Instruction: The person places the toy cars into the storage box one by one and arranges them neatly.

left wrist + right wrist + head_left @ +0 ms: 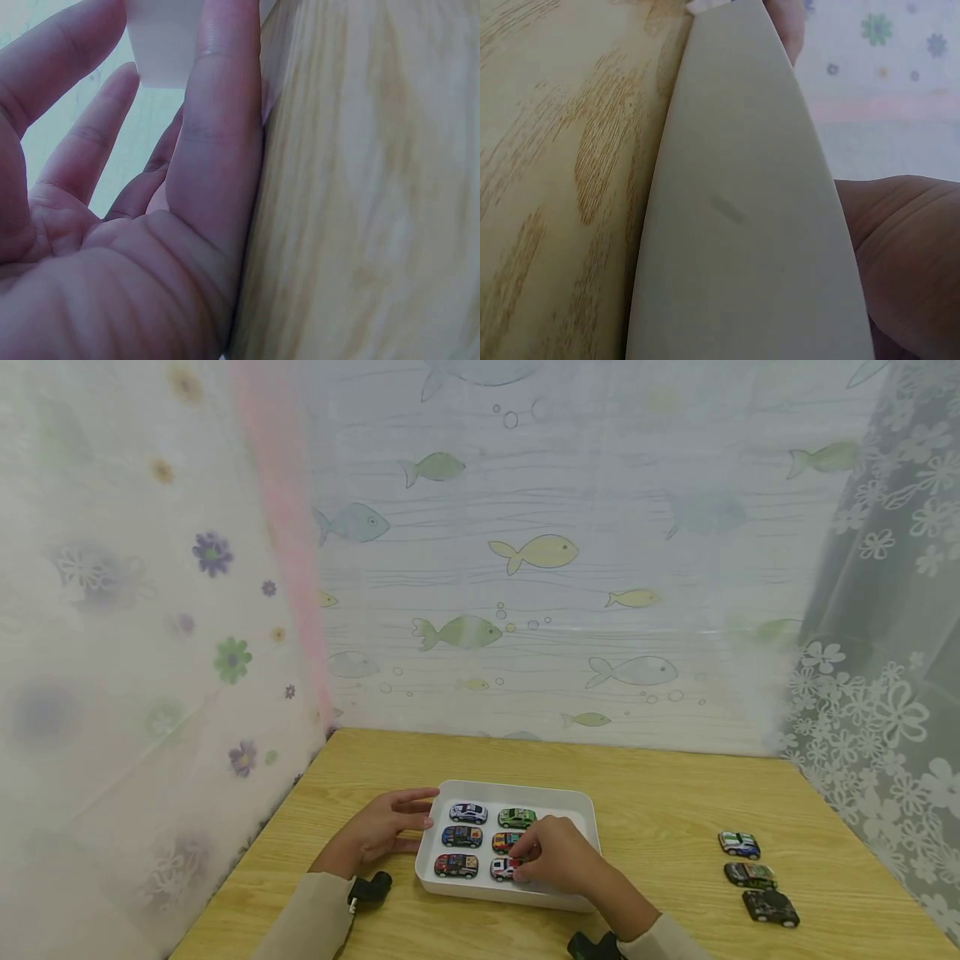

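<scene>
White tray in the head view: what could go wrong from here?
1. The right hand is pinching the white-and-red toy car right next to the orange-and-blue toy car; its fingers might knock that one askew.
2. The left hand has its fingers against the left side of the white tray; a push there could slide it and unsettle the cars.
</scene>
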`<control>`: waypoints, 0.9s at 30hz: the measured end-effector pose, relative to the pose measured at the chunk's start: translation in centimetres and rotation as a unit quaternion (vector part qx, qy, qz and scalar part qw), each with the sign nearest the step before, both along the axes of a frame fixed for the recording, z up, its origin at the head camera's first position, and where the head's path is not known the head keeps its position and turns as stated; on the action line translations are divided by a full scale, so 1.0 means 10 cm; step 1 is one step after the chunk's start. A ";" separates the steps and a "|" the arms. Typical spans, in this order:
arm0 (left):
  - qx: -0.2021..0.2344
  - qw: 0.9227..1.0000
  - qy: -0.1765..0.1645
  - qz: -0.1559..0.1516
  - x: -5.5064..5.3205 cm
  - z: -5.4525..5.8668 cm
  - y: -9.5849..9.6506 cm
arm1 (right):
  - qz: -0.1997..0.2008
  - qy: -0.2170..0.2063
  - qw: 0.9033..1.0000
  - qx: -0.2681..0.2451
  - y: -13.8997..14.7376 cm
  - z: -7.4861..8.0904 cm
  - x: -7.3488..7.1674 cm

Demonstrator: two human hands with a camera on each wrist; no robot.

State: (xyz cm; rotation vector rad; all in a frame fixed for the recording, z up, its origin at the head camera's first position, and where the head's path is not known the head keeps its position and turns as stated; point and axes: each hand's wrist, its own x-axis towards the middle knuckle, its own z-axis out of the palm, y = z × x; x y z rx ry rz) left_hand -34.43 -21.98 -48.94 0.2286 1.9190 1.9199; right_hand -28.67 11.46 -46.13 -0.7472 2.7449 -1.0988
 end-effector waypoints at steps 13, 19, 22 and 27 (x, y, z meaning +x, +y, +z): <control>-0.003 1.000 0.000 -0.001 -0.01 -0.02 -0.04 | 0.001 0.017 1.000 0.015 -0.02 0.04 0.00; 0.000 1.000 0.002 -0.004 0.00 -0.01 -0.04 | -0.001 0.032 0.999 0.009 0.12 0.18 -0.02; 0.002 1.000 0.001 -0.005 -0.01 -0.02 -0.03 | -0.011 0.060 0.998 0.010 0.29 0.27 -0.03; 0.000 1.000 0.001 -0.005 -0.02 -0.03 -0.02 | -0.070 0.081 0.994 0.013 0.71 0.35 -0.07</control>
